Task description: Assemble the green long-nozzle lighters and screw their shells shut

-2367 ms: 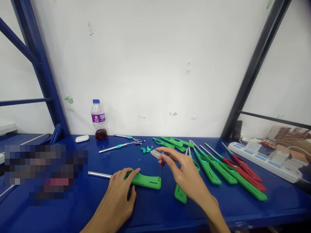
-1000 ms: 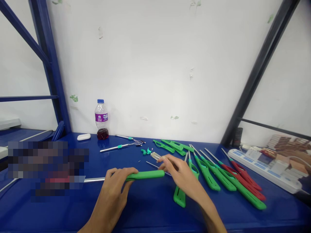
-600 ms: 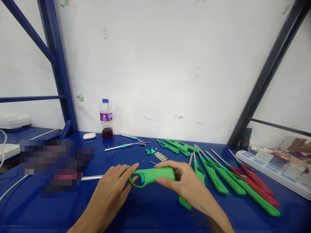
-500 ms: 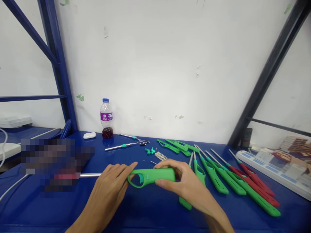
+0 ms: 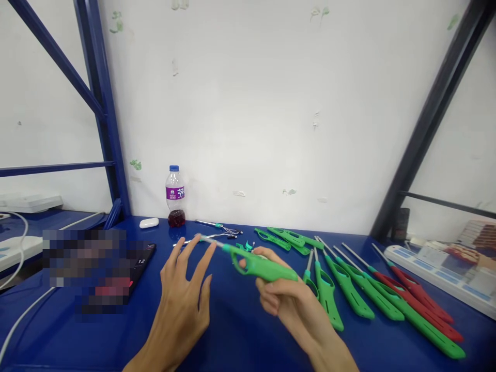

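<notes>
As our right hand wraps its fingers around the handle, we hold a green plastic long-necked lighter over a glossy blue tabletop, its slim metal tube angled up and to the left. Our left hand is raised with fingers spread apart, the fingertips close to the tube's far end; we cannot tell whether they touch it.

Behind the hands, small turquoise plastic parts lie near silvery metal rods with thin wires, and flat green plastic casings overlap to their right. A row of green and red long-necked lighters fans out on our right, just beside a long white power strip. Near the white wall, a clear bottle with a purple label and dark red drink stands upright by a small white rounded case.
</notes>
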### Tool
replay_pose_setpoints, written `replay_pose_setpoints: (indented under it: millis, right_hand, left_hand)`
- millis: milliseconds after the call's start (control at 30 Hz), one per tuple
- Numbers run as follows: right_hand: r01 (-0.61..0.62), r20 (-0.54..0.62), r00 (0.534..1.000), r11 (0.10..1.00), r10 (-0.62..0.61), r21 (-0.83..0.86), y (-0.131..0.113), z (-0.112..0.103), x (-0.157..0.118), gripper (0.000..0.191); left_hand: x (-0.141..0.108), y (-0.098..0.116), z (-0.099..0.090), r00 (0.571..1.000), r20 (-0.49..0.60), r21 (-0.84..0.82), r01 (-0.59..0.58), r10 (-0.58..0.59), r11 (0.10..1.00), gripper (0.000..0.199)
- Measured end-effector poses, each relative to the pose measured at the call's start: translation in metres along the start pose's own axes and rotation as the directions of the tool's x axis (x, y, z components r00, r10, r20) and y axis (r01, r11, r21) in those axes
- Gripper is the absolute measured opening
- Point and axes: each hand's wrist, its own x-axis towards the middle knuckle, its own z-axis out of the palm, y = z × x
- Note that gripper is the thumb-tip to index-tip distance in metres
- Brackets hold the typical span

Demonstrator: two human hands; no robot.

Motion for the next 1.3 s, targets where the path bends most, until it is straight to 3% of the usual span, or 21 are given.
replay_pose_setpoints:
  millis: [67,133,300,500,800,1033,1167,1300]
  right_hand:
    - [0.148,-0.138,0.977,0.982,-0.164,-0.118,-0.002,-0.002,0.001,0.031]
    - [0.208,-0.21,0.946,0.958,-0.248,-0.196,-0.005,-0.004,0.0,0.025]
    - [0.227,-0.235,0.931,0.946,-0.281,-0.231,-0.015,-0.009,-0.003,0.034]
    - [0.248,-0.208,0.931,0.937,-0.301,-0.246,-0.018,-0.015,-0.004,0.027]
    - [0.271,-0.209,0.921,0.926,-0.329,-0.263,-0.024,-0.016,-0.005,0.031]
    - [0.246,-0.174,0.94,0.938,-0.292,-0.244,-0.019,-0.016,-0.004,0.022]
    - [0.099,-0.031,0.993,0.954,-0.112,-0.282,-0.025,-0.016,-0.008,0.018]
    - [-0.015,0.106,0.993,0.948,0.051,-0.316,-0.029,-0.016,-0.01,0.01]
  left_hand:
    - [-0.003,-0.003,0.004,0.999,0.041,-0.033,0.026,-0.025,0.999,0.049]
    - [-0.007,-0.007,0.009,0.996,0.087,-0.073,0.041,-0.034,0.997,0.043]
    - [-0.014,-0.013,0.016,0.989,0.138,-0.161,0.072,-0.05,0.984,0.034]
    - [-0.012,-0.007,0.013,0.967,0.238,-0.238,0.147,-0.089,0.96,0.032]
    - [-0.008,-0.001,0.007,0.956,0.244,-0.235,0.224,-0.166,0.946,0.031]
    - [-0.006,0.002,0.002,0.957,0.228,-0.171,0.221,-0.18,0.96,0.03]
    - [-0.006,0.0,0.003,0.966,0.18,-0.175,0.219,-0.188,0.96,0.03]
    - [-0.003,-0.001,0.004,0.996,0.041,-0.13,0.079,-0.074,0.988,0.041]
